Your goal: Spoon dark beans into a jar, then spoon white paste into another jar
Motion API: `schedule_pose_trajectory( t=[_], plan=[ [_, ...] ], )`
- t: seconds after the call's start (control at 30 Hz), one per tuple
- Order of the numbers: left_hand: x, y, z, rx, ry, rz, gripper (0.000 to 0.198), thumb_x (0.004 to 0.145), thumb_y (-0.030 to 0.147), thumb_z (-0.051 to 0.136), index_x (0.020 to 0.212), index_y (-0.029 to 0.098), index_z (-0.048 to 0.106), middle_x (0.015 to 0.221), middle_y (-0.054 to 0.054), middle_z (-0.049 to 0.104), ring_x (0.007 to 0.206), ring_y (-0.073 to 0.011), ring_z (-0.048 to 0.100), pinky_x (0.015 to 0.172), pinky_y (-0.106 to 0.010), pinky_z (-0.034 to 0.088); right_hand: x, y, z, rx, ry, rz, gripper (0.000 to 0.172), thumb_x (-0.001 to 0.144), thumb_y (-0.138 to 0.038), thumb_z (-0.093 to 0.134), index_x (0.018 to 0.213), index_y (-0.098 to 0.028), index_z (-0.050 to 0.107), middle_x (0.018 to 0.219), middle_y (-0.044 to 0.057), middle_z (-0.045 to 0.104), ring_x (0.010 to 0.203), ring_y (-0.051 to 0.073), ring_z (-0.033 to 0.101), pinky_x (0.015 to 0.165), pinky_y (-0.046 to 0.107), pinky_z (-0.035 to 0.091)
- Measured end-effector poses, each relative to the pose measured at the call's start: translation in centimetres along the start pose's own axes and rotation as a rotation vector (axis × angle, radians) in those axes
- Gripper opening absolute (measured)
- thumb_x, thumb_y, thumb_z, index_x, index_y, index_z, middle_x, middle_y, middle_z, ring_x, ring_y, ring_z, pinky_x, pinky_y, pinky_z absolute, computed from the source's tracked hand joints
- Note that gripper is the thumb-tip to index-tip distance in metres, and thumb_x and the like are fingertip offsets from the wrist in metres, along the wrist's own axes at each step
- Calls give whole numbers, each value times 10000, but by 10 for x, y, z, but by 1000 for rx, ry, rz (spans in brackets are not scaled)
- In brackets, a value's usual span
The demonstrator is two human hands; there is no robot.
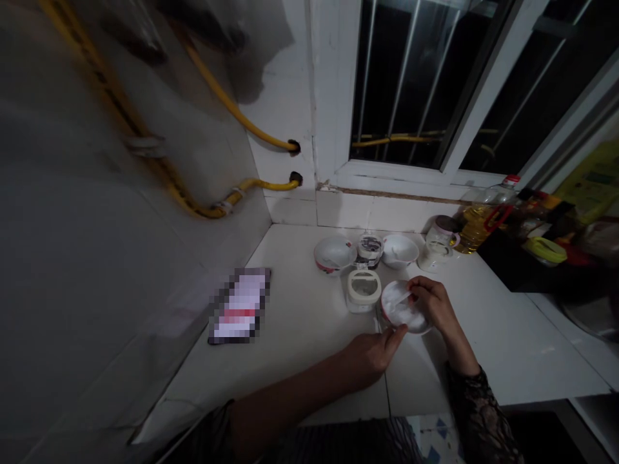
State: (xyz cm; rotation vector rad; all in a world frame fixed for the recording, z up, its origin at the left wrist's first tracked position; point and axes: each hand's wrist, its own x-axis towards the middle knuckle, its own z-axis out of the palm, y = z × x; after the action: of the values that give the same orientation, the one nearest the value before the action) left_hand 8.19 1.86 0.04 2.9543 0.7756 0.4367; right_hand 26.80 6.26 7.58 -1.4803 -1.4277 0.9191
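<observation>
A small bowl (383,314) with a red-marked outside stands on the white counter and holds a white substance (410,316). My left hand (380,351) grips its near rim, with the thumb along the edge. My right hand (432,304) reaches over the bowl from the right, its fingers pinched on a white spoon (399,299) whose far end dips inside. Just left of the bowl sits a square clear jar with a white-rimmed lid (364,287). Behind are a wide patterned bowl (334,252), a small clear container (370,248) and a white bowl (400,250).
A blurred-out phone-like flat object (240,305) lies on the counter (300,341) at left. Toward the back right are a glass jar (438,245), an oil bottle (481,219) and a green-lidded container (545,250). Yellow pipes (193,203) run along the left wall, beside a barred window.
</observation>
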Motion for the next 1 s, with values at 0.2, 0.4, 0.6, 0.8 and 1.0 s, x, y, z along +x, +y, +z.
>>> schedule_pose_trajectory(
  t=[0.2,0.4,0.6,0.8,1.0],
  plan=[
    [-1,-2,2,12,28,22,587,894,34,369,1453,17,193,1148,-212,633,825,-222,697,654,-300,571,2,-6,-11,69,79,71,160,594,-338,531,637,-201,601,438,-17,542,471,151,451,496,269,319],
    [-1,-2,0,-14,1,16,662,889,54,364,1489,57,83,1173,-215,624,841,-230,695,656,-316,577,3,-5,-16,111,118,41,148,582,-325,535,615,-200,607,426,-8,541,494,161,476,545,282,361],
    [-1,-2,1,-1,13,22,627,889,36,373,1472,35,142,1178,-213,621,851,-224,696,670,-311,577,6,-1,-20,93,127,47,145,587,-327,530,612,-206,606,429,-2,546,515,175,490,585,300,378],
    [1,0,-1,16,7,19,596,872,30,392,1446,13,232,1170,-217,629,838,-216,697,680,-303,578,1,-2,-5,-16,47,25,143,638,-325,539,657,-200,606,485,-18,576,512,155,491,530,268,347],
    [0,1,-5,13,-6,3,589,879,40,399,1443,21,229,1161,-215,634,829,-220,703,666,-300,578,1,-4,-5,46,54,74,150,607,-333,553,644,-198,607,459,-20,567,475,145,463,486,260,311]
  ],
)
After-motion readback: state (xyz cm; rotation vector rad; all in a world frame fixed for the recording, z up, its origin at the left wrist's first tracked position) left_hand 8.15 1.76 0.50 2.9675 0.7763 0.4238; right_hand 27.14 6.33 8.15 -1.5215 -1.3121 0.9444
